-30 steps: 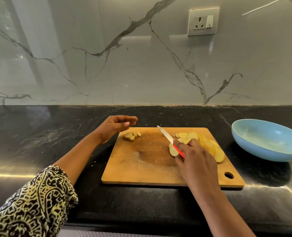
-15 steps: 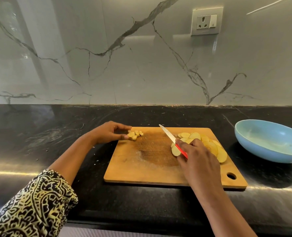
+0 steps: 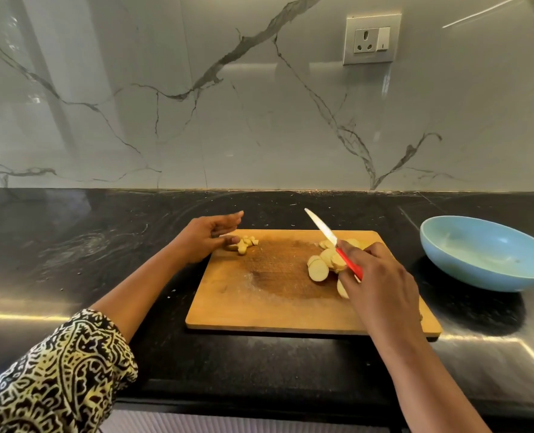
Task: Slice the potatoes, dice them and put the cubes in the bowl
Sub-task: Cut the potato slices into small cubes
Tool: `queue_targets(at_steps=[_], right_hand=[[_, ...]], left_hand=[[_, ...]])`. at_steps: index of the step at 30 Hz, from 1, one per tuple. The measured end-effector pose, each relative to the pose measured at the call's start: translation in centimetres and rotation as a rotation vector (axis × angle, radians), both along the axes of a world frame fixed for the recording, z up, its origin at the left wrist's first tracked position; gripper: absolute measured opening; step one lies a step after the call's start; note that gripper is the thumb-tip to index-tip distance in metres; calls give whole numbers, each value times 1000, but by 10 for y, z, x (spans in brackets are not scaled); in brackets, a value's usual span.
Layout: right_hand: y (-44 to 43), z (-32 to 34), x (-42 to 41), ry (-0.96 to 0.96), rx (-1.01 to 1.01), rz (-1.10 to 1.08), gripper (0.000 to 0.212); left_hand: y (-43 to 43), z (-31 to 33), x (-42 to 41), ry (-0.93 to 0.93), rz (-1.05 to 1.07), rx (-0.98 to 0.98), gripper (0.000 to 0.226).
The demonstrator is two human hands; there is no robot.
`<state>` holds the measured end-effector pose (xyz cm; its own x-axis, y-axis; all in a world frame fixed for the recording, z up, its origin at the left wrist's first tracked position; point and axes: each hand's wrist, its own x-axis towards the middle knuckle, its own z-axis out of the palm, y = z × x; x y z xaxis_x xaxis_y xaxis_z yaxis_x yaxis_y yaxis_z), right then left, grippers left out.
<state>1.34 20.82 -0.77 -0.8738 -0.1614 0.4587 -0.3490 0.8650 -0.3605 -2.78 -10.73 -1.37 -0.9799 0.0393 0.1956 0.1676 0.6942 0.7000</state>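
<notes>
A wooden cutting board (image 3: 259, 310) lies on the black counter. Round potato slices (image 3: 320, 267) are piled on its right half, partly hidden by my right hand (image 3: 381, 289). That hand grips a red-handled knife (image 3: 325, 229), its blade raised and pointing up to the far left. A small heap of potato cubes (image 3: 245, 242) sits at the board's far left corner. My left hand (image 3: 207, 235) rests beside the cubes, fingers apart, fingertips touching them. A light blue bowl (image 3: 465, 270) stands to the right of the board and looks empty.
The black stone counter (image 3: 72, 260) stretches left of the board. A marble wall with a power socket (image 3: 371, 40) rises behind. The counter's front edge runs just below my forearms.
My right hand has lifted the knife's tip off the slices and slid nearer along the pile. My left hand came down to the cubes and its fingers have spread.
</notes>
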Motion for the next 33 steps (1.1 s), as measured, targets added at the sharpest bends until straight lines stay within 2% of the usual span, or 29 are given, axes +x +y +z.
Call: queue_targets(at_steps=[2, 7, 9, 12, 14, 16, 19, 23, 26, 30, 31, 33], right_hand=[[8, -1, -3, 16, -23, -18, 53], [27, -3, -10, 42, -50, -76, 51], [34, -3, -12, 34, -65, -99, 52], [41, -4, -12, 18, -90, -117, 51], [43, -4, -11, 13, -82, -115, 50], [43, -5, -11, 14, -67, -110, 50], [41, -6, -11, 15, -63, -99, 50], [38, -6, -8, 31, -48, -89, 51], [30, -6, -2, 75, -48, -32, 51], [10, -11, 10, 118, -38, 145, 49], [5, -12, 14, 113, -27, 183, 48], [-5, -14, 20, 89, -14, 249, 47]], left_hand=[[5, 3, 2, 67, -3, 103, 51], [47, 10, 14, 213, 38, 83, 35], [77, 14, 18, 151, 1, -21, 31], [115, 12, 17, 45, -172, -351, 50], [129, 8, 13, 134, -205, -576, 56], [135, 6, 10, 214, -159, -649, 52], [138, 6, 7, 202, -162, -594, 43], [127, 8, 13, 11, -110, -216, 29], [100, 13, 29, -77, -111, -93, 21], [69, 15, 46, -242, -217, 205, 32], [67, 14, 46, -248, -218, 191, 35], [66, 11, 43, -181, -171, 7, 35]])
